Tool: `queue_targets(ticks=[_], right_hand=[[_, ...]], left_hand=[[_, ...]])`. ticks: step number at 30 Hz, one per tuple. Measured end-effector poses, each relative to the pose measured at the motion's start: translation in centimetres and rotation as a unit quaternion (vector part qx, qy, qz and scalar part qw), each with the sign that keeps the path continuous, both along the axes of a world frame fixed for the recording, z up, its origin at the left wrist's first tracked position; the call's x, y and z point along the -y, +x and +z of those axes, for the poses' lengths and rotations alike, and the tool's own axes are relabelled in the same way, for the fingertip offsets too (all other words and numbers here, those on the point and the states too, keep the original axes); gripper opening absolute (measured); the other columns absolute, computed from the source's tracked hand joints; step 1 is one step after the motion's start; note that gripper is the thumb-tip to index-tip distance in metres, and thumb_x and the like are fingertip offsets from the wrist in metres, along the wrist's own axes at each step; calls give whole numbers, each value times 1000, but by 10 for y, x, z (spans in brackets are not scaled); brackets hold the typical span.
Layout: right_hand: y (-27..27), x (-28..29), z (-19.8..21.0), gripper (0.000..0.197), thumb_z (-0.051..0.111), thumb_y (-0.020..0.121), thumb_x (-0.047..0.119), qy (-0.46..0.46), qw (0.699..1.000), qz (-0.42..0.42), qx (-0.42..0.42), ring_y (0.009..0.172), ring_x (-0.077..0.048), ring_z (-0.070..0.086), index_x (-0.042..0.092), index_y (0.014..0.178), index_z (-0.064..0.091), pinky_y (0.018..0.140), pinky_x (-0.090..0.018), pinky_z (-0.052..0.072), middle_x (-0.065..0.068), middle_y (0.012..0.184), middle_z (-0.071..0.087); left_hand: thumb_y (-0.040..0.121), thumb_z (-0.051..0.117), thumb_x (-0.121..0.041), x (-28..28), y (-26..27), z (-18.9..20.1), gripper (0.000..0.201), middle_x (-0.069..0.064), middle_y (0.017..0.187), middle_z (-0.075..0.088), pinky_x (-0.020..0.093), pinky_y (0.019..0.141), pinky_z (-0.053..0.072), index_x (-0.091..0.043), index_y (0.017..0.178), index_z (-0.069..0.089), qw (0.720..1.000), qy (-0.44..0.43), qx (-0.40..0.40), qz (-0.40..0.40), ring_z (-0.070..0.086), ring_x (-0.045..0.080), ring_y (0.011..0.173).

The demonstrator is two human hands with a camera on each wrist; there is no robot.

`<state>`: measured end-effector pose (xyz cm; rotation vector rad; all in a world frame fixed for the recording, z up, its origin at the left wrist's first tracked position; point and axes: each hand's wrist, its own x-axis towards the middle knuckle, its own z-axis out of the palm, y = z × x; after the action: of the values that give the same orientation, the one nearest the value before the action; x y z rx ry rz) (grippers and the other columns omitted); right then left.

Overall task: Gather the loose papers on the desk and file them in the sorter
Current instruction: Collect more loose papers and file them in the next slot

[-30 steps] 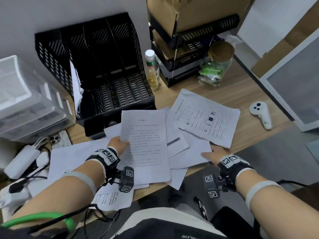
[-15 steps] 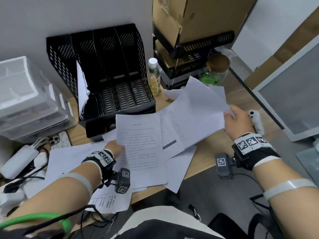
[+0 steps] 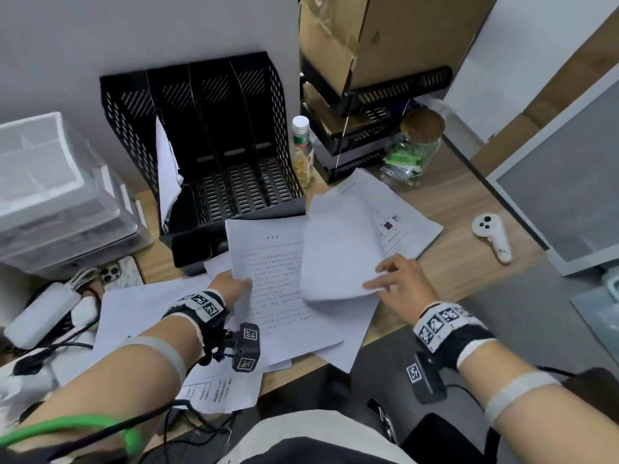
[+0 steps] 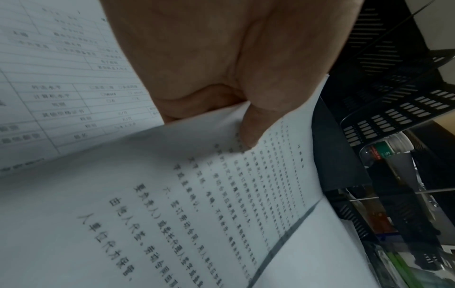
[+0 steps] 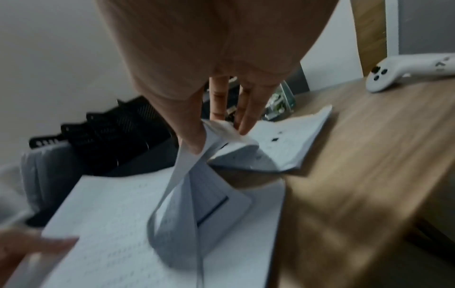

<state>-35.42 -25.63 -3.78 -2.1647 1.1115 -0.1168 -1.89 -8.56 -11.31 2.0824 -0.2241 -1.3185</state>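
Papers now folded leftward, pinched in right hand; left hand still gripping text sheet.

White papers with black print, black perforated sorter, wood-grain desk.

A white handheld controller is lying on the wooden worktop toward the right edge, well apart from everything else. A small bottle with a white cap is standing upright near the back, and a glass jar with a cork lid is sitting beside stacked black trays that are carrying a cardboard box. At the left, clear plastic bins are stacking up above a phone and a white power strip with trailing cables.
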Motion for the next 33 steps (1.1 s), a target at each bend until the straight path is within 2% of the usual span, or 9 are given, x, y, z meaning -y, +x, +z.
queue_targets(ticks=[3, 7, 11, 16, 18, 21, 24, 28, 33], right_hand=[[-3, -18, -19, 35, 67, 82, -1, -8, 1000, 10, 3, 117, -3, 40, 32, 89, 79, 98, -6, 38, 13, 114, 56], [-7, -23, -26, 36, 59, 83, -6, -54, 998, -8, 10, 118, -10, 47, 23, 96, 76, 109, -24, 36, 7, 118, 59], [-8, -5, -4, 36, 52, 87, -11, -78, 979, -157, 106, 106, -11, 55, 12, 107, 72, 100, -24, 40, 2, 117, 60], [-28, 32, 6, 11, 54, 95, 10, 52, 857, -465, 214, 83, -35, 69, 8, 103, 61, 70, -37, 59, -14, 102, 68], [-39, 36, 0, 27, 45, 97, 1, 209, 779, -520, 283, 78, -36, 70, 3, 124, 53, 62, -40, 63, -20, 107, 63], [-50, 19, -9, 29, 40, 98, -4, 312, 745, -529, 262, 79, -33, 70, 1, 125, 50, 53, -34, 62, -22, 100, 65], [-53, -2, -18, 35, 41, 97, -4, 330, 748, -520, 248, 82, -30, 72, 3, 129, 52, 58, -32, 62, -20, 98, 68], [-58, -9, -29, 34, 42, 97, -5, 362, 724, -532, 250, 87, -33, 73, 2, 129, 51, 62, -34, 63, -23, 111, 67], [-58, -12, -29, 33, 42, 95, -11, 407, 714, -515, 242, 91, -36, 71, 3, 124, 51, 87, -46, 57, -23, 104, 68]], left_hand=[[52, 73, -40, -8, 16, -39, 53, 9, 116, 76, 54, 97, 55, -22, 101, 72, 1000, -5, -18, 15, 71, 36, 106], [53, 72, -40, -10, 5, -13, 42, 9, 117, 75, 53, 99, 53, -25, 92, 71, 999, -12, -28, 25, 70, 37, 107], [68, 69, -30, -9, -5, 6, 26, 13, 116, 74, 56, 98, 53, -22, 93, 70, 999, -13, -22, 34, 69, 39, 107], [75, 63, -28, -5, -2, -1, 23, 13, 119, 73, 56, 98, 54, -24, 96, 68, 999, -11, -17, 46, 69, 39, 107], [75, 63, -29, -1, -2, -6, 21, 12, 118, 73, 56, 98, 54, -25, 96, 68, 999, -13, -22, 47, 69, 39, 107], [73, 63, -32, 7, -4, -14, 25, 11, 116, 74, 56, 97, 55, -26, 96, 70, 999, -14, -29, 32, 70, 38, 105], [70, 65, -34, 14, -3, -28, 41, 11, 118, 74, 55, 97, 55, -21, 109, 69, 999, -11, -32, 20, 70, 38, 105], [76, 65, -29, 22, -11, -22, 36, 13, 120, 73, 56, 98, 53, -20, 111, 68, 999, -10, -31, 11, 68, 40, 108], [85, 63, -21, 29, -21, -8, 21, 15, 117, 73, 57, 97, 54, -17, 105, 69, 999, -6, -37, 21, 69, 40, 105]])
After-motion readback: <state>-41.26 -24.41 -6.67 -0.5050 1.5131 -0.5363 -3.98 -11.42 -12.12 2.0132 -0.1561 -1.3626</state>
